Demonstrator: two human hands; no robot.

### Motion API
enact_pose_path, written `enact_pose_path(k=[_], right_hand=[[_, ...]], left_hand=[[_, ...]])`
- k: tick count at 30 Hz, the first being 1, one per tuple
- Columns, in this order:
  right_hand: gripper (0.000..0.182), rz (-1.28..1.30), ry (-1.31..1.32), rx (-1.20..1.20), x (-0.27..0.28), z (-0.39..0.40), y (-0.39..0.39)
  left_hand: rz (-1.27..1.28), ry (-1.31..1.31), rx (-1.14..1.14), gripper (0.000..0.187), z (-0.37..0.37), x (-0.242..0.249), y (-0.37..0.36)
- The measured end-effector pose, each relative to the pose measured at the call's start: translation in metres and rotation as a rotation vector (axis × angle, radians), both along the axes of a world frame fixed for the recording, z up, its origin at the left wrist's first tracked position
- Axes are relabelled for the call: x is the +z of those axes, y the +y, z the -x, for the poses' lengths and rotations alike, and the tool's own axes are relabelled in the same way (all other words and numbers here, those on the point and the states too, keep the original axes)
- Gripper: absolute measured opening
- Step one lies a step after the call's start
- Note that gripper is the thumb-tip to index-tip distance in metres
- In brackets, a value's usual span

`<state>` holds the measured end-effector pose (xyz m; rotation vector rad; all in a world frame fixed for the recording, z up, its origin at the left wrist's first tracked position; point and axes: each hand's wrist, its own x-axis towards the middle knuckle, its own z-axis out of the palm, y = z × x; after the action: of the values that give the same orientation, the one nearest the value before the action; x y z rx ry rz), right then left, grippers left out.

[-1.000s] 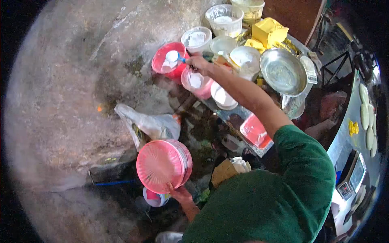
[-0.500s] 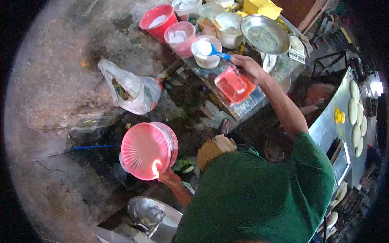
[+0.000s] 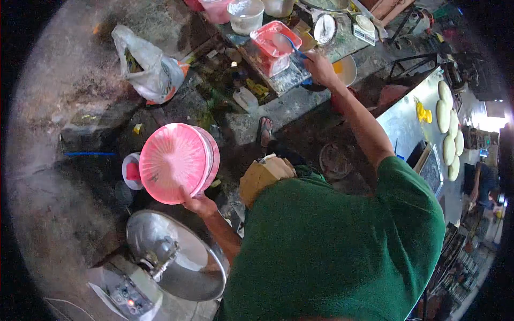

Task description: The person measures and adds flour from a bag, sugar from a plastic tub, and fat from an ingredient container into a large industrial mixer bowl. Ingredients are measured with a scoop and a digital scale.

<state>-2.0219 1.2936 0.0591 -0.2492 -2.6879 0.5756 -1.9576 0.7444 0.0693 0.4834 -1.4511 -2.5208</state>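
Observation:
My right hand (image 3: pixel 321 69) is closed around the handle of a blue scoop (image 3: pixel 300 52). The scoop's head is inside a red square plastic tub (image 3: pixel 262 33) near the table edge; whether it still carries white powder I cannot make out. My left hand (image 3: pixel 199 205) grips a round pink plastic tub (image 3: pixel 174 160) by its lower rim, held tilted out from my body. Radial ridges show on the pink tub's round face. Beside the red tub stands a white tub (image 3: pixel 246 18).
A worktable (image 3: pixel 316 60) holds a round white dial (image 3: pixel 325 29) and a small scale (image 3: pixel 364 31). A mixer with a metal bowl (image 3: pixel 214 257) stands lower left. Pale dough pieces (image 3: pixel 443 115) lie on a metal table (image 3: pixel 401 120) at right. A white sack (image 3: pixel 147 67) is upper left.
My right hand has brought the scoop from the white powder tub to the red tub. The view has shifted, showing more of the mixer. My left hand still holds the pink tub.

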Motion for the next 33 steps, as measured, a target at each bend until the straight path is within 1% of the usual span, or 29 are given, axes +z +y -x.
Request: enact_pose_path(k=[1, 3, 4, 5, 6, 7, 8, 9, 10, 11, 12, 13, 14, 15, 16, 18, 19, 21, 22, 23, 24, 25, 26, 27, 28, 29, 30, 31, 33], right_hand=[[0.036, -0.048, -0.05, -0.015, 0.011, -0.003, -0.012], [0.038, -0.04, -0.094, -0.088, 0.014, -0.005, -0.021], [0.039, -0.039, -0.113, -0.126, 0.016, -0.006, -0.021], [0.043, -0.046, -0.072, -0.104, 0.015, -0.007, -0.02], [0.04, -0.041, -0.017, -0.091, 0.012, -0.006, -0.018], [0.037, -0.036, 0.037, -0.078, 0.008, -0.005, -0.014], [0.035, -0.032, 0.088, -0.064, 0.005, -0.003, -0.009], [0.033, 0.059, 0.102, -0.085, 0.007, -0.003, -0.008], [0.031, 0.151, 0.114, -0.108, 0.01, -0.003, -0.007], [0.029, 0.244, 0.126, -0.135, 0.014, -0.002, -0.007], [0.028, 0.485, 0.081, -0.136, 0.02, -0.001, -0.006], [0.027, 0.724, 0.039, -0.137, 0.028, 0.003, -0.004], [0.026, 0.963, -0.002, -0.135, 0.038, 0.008, 0.001], [0.027, 1.029, -0.013, -0.103, 0.043, 0.015, 0.009], [0.026, 1.06, 0.041, -0.102, 0.049, 0.02, 0.013], [0.026, 1.116, 0.159, -0.089, 0.066, 0.038, 0.02], [0.027, 1.171, 0.156, -0.069, 0.081, 0.047, 0.022], [0.026, 1.153, 0.179, -0.023, 0.105, 0.069, 0.024], [0.026, 1.144, 0.187, 0.006, 0.111, 0.086, 0.031], [0.026, 1.092, 0.121, 0.065, 0.112, 0.106, 0.041], [0.026, 1.11, 0.122, 0.074, 0.117, 0.127, 0.047], [0.026, 1.132, 0.118, 0.08, 0.12, 0.145, 0.047], [0.026, 1.157, 0.113, 0.083, 0.122, 0.163, 0.047], [0.025, 1.111, 0.166, 0.026, 0.136, 0.181, 0.036], [0.025, 1.07, 0.153, 0.066, 0.14, 0.208, 0.039], [0.025, 1.027, 0.142, 0.102, 0.143, 0.234, 0.044], [0.024, 0.984, 0.129, 0.135, 0.145, 0.258, 0.05], [0.023, 1.005, 0.16, 0.153, 0.147, 0.284, 0.052], [0.022, 0.919, 0.14, 0.155, 0.156, 0.335, 0.055]], left_hand=[[0.011, -0.003, 0.054, 0.057, -0.011, -0.003, -0.005], [0.702, 0.158, -0.022, 0.056, -0.046, -0.036, -0.04], [0.716, 0.147, -0.012, 0.056, -0.057, -0.042, -0.05], [0.731, 0.135, -0.002, 0.057, -0.068, -0.049, -0.06], [0.745, 0.124, 0.008, 0.057, -0.08, -0.055, -0.07], [0.336, -0.041, 0.036, 0.056, -0.086, -0.045, -0.071], [0.144, -0.123, 0.085, 0.055, -0.09, -0.04, -0.065], [-0.052, -0.197, 0.158, 0.054, -0.094, -0.035, -0.06], [0.157, -0.113, 0.147, 0.055, -0.103, -0.052, -0.068], [0.367, -0.028, 0.133, 0.056, -0.116, -0.085, -0.085], [0.429, -0.009, 0.12, 0.057, -0.117, -0.088, -0.085], [0.491, 0.01, 0.11, 0.057, -0.115, -0.077, -0.077], [0.405, -0.043, 0.106, 0.058, -0.113, -0.064, -0.068], [0.308, -0.102, 0.111, 0.058, -0.108, -0.057, -0.062], [0.208, -0.161, 0.123, 0.058, -0.104, -0.051, -0.056], [-0.018, -0.277, 0.172, 0.058, -0.08, -0.06, -0.06], [-0.02, -0.247, 0.138, 0.058, -0.067, -0.072, -0.063], [-0.015, -0.216, 0.111, 0.057, -0.038, -0.083, -0.061], [-0.009, -0.215, 0.111, 0.057, -0.022, -0.073, -0.049], [0.005, -0.249, 0.135, 0.056, -0.008, -0.063, -0.036], [0.02, -0.285, 0.161, 0.056, 0.007, -0.05, -0.02], [0.018, -0.24, 0.17, 0.052, 0.02, -0.046, -0.01], [0.015, -0.274, 0.154, 0.048, 0.03, -0.039, -0.002], [0.009, -0.306, 0.138, 0.044, 0.043, -0.026, 0.009], [0.005, -0.334, 0.118, 0.04, 0.06, -0.018, 0.02], [-0.015, -0.288, 0.136, 0.035, 0.075, -0.017, 0.028], [-0.011, -0.304, 0.151, 0.035, 0.088, -0.019, 0.033], [-0.007, -0.323, 0.167, 0.035, 0.1, -0.022, 0.035], [0.012, -0.319, 0.225, 0.035, 0.12, -0.03, 0.044]])
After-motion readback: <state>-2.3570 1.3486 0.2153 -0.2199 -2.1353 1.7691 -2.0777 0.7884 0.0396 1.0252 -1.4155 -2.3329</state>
